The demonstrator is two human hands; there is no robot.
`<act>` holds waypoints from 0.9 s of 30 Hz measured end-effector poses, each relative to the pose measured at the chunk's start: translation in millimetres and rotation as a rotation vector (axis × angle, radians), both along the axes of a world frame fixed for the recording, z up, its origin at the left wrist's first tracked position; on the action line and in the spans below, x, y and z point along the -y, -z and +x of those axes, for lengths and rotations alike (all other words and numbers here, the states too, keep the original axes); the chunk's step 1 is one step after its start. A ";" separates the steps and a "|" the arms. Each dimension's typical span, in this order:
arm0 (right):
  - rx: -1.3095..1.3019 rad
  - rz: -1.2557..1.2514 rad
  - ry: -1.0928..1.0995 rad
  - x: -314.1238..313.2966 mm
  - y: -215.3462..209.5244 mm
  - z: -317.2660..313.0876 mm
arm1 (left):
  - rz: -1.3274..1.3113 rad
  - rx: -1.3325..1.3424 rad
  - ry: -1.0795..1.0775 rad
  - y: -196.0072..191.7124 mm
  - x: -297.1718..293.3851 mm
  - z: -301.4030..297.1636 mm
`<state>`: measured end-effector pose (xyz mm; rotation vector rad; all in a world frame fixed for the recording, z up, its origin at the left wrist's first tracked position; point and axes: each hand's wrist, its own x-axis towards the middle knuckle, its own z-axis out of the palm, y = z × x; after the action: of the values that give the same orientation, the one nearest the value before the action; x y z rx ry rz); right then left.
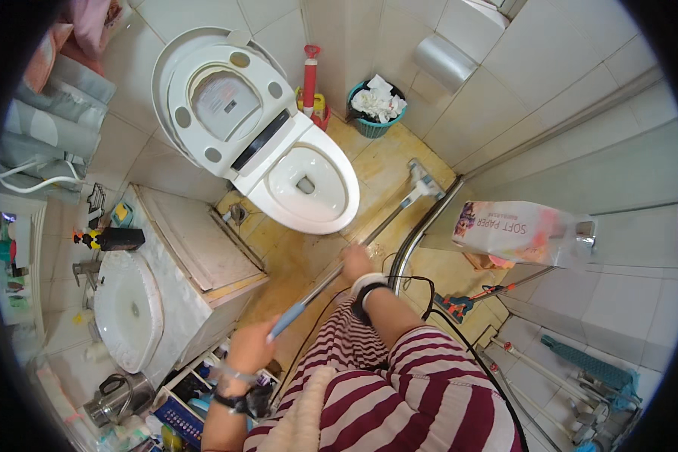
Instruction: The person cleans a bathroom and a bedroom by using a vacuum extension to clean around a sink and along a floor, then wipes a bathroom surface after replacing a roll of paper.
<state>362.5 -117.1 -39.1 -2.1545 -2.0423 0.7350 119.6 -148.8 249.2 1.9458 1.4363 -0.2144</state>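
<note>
A long-handled floor brush (388, 221) runs slantwise across the middle of the view. Its handle is silver with a blue grip at the near end, and its grey-and-white head (427, 181) rests on the yellowish tiled floor by the shower sill. My left hand (250, 346), slightly blurred, is closed around the blue grip end. Farther along the pole, my right hand (359, 262) wraps around the shaft. The fine detail of the brush head is too small to make out.
Ahead stands a white toilet (346, 188) with its lid and seat raised. Behind it are a red plunger (310, 79) and a teal wastebasket (369, 128) full of paper. A washbasin (132, 313) is at left. A curved metal sill (410, 248) and a bag of tissue (505, 232) are at right.
</note>
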 end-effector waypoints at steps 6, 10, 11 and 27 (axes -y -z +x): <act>-0.249 0.002 -0.485 45.9 -99.0 -126.6 | -0.020 -0.106 -0.195 -108.4 60.0 -109.4; -0.452 -0.046 -0.724 49.5 -117.4 -150.0 | -0.225 -0.060 -0.577 -145.6 83.2 -112.6; -0.456 -0.047 -0.727 49.1 -110.2 -145.0 | -0.176 0.093 -0.653 -125.5 94.7 -118.1; -0.076 0.105 0.006 -18.8 -26.0 88.5 | -0.250 0.450 -0.199 49.3 3.7 61.9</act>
<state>451.0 -98.3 -13.1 -2.0434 -1.9893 0.6811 181.5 -152.5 199.9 1.5164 1.2235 0.1255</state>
